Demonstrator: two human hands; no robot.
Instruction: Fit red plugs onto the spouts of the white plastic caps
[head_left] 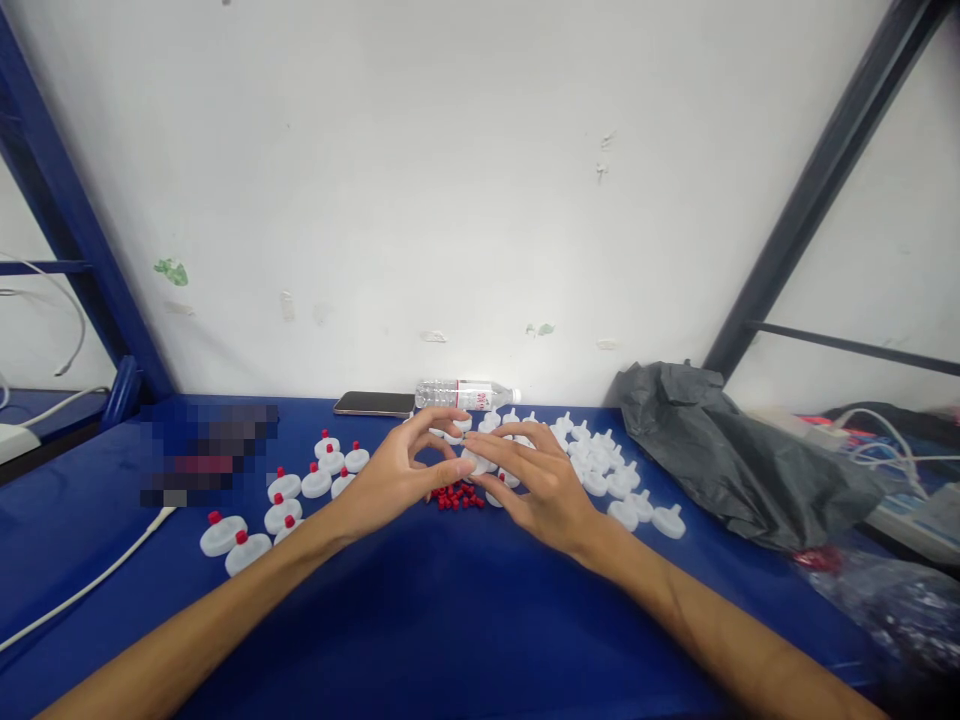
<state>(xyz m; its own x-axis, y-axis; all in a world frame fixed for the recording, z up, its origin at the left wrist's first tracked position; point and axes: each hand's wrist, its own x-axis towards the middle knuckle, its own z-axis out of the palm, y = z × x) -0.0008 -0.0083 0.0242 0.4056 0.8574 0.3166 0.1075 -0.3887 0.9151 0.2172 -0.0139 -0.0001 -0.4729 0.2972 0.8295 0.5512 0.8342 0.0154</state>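
Observation:
A white plastic spout lid (475, 461) is between my two hands, partly covered by the fingers. My right hand (536, 480) grips it from the right, thumb below and fingers above. On the other side my left hand (409, 465) is curved, its thumb tip against the lid's edge and its index finger arched above. Whether a small cap is also in the fingers cannot be made out. Just under the hands lies a pile of small red caps (456, 497). White spout lids (600, 455) without red caps cluster to the right. Lids topped with red caps (283, 512) stand on the left.
Against the wall are a clear bottle (465, 394) on its side and a phone (373, 403). A dark plastic bag (720, 450) slumps at the right on the blue table (420, 620). A white cable (90, 580) runs along the left. Metal posts (71, 200) flank both sides.

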